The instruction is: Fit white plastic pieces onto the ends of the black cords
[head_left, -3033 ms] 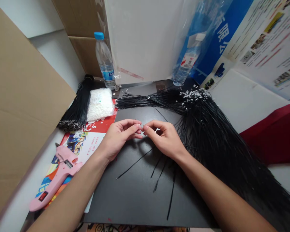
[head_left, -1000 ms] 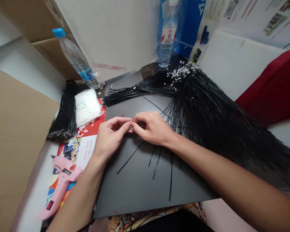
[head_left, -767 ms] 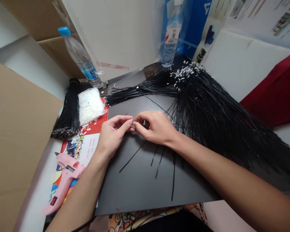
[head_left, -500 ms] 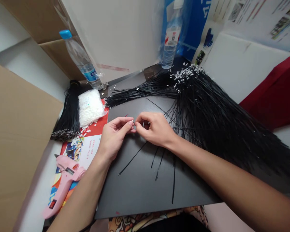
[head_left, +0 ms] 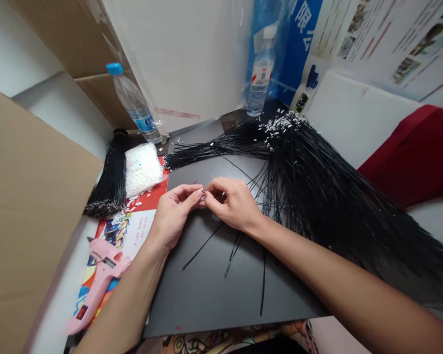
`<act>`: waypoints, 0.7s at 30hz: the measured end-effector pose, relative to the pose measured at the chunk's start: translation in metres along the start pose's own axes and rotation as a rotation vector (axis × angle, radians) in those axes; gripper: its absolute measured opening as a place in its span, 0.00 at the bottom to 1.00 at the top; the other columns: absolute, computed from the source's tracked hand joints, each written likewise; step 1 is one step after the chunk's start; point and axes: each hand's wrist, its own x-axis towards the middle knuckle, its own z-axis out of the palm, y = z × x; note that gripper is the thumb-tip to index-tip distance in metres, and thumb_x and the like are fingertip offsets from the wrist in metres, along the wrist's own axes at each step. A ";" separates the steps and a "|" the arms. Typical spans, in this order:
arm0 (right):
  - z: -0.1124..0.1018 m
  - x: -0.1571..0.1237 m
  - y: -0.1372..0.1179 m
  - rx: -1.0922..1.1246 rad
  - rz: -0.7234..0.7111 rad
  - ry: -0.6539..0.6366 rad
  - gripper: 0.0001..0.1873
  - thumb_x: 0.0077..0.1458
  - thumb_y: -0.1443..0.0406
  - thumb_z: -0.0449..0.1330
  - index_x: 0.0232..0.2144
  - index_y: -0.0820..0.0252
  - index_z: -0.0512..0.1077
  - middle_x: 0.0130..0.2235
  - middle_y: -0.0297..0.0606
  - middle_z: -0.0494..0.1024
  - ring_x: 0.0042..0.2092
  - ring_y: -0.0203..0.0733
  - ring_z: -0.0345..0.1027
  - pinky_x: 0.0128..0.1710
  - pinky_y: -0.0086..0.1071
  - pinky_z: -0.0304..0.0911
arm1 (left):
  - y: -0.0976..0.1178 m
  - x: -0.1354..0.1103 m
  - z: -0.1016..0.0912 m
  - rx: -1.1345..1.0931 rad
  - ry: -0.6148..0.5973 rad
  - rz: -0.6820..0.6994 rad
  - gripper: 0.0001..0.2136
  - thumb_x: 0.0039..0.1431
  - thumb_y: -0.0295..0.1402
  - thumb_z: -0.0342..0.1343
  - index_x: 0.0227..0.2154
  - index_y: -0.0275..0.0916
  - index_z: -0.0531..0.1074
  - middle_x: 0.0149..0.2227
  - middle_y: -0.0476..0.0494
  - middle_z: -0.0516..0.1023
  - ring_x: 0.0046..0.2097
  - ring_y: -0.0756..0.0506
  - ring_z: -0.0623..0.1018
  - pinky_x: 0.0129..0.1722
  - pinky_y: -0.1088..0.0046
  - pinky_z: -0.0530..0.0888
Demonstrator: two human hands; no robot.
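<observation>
Workshop (glue gun (head_left: 100,276), black cords (head_left: 317,196))

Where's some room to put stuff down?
The table front, between the left forearm and the frontmost loose string, looks bare; so does a patch from that string to the right forearm. Crowded: black string pile and around the glue gun.

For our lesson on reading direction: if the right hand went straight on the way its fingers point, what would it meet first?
Most likely the left hand, at its fingers: the right hand points at them and looks almost touching, though depth leaves any gap unclear.
</observation>
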 end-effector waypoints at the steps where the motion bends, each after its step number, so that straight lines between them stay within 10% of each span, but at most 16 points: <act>1: -0.001 0.000 0.000 -0.008 -0.007 0.000 0.07 0.55 0.68 0.57 0.26 0.61 0.71 0.27 0.33 0.75 0.29 0.32 0.63 0.32 0.26 0.54 | 0.001 0.000 0.000 0.012 -0.005 0.001 0.15 0.41 0.36 0.73 0.31 0.35 0.80 0.31 0.47 0.81 0.33 0.51 0.78 0.40 0.74 0.76; 21: -0.003 0.001 -0.008 0.010 0.078 0.046 0.07 0.54 0.68 0.57 0.24 0.61 0.71 0.26 0.31 0.76 0.27 0.31 0.64 0.32 0.26 0.57 | -0.003 0.000 0.004 0.120 -0.028 0.047 0.15 0.44 0.41 0.71 0.29 0.35 0.78 0.30 0.46 0.81 0.34 0.48 0.78 0.41 0.70 0.76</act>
